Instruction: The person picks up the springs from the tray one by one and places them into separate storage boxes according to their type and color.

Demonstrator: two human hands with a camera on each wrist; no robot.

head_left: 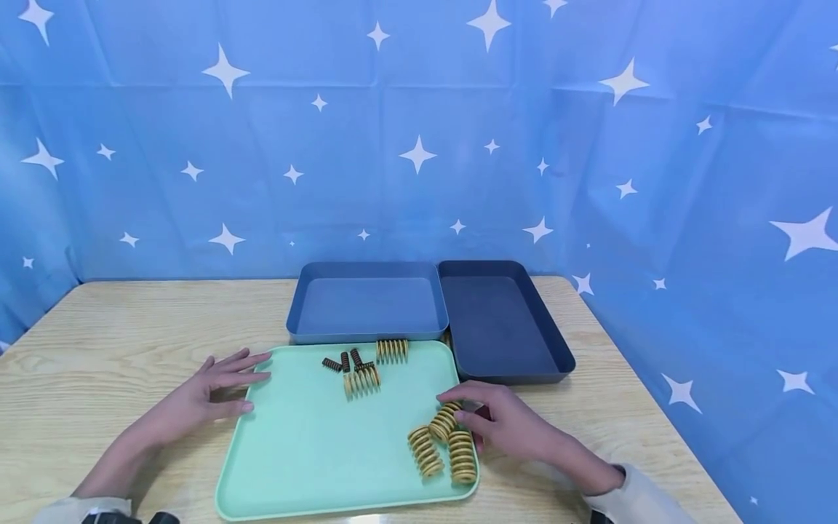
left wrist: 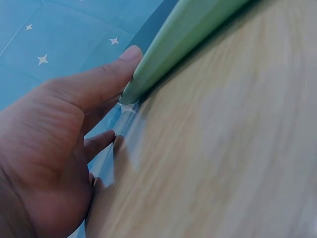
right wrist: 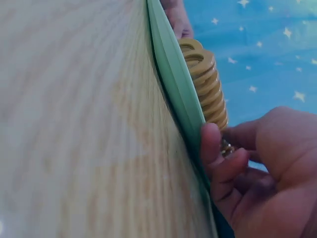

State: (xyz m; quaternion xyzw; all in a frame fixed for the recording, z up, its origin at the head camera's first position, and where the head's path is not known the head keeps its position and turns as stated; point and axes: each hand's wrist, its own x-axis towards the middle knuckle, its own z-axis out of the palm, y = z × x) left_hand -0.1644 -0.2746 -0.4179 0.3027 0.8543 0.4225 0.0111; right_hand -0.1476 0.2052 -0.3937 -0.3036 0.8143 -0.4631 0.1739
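Observation:
A mint-green tray [head_left: 327, 455] lies on the table. My left hand [head_left: 199, 397] is at its left edge with fingers extended, the fingertips and thumb by the rim. At the right rim, my right hand [head_left: 507, 422] pinches a yellow coil spring [head_left: 442, 425] between thumb and index finger. Something dark red shows under that palm, its kind unclear. Beside it lie two more yellow springs, one [head_left: 425, 453] tilted and one [head_left: 463, 458] along the rim. The right wrist view shows curled fingers [right wrist: 233, 166] at the tray edge, mostly hiding the pinched spring.
Near the tray's far side lie yellow springs [head_left: 362, 381] [head_left: 392, 351] and several small dark springs [head_left: 345, 362]. A blue tray [head_left: 366, 338] and a navy tray [head_left: 517, 379] stand behind. A starry blue curtain [head_left: 353, 189] backs the wooden table [head_left: 164, 313].

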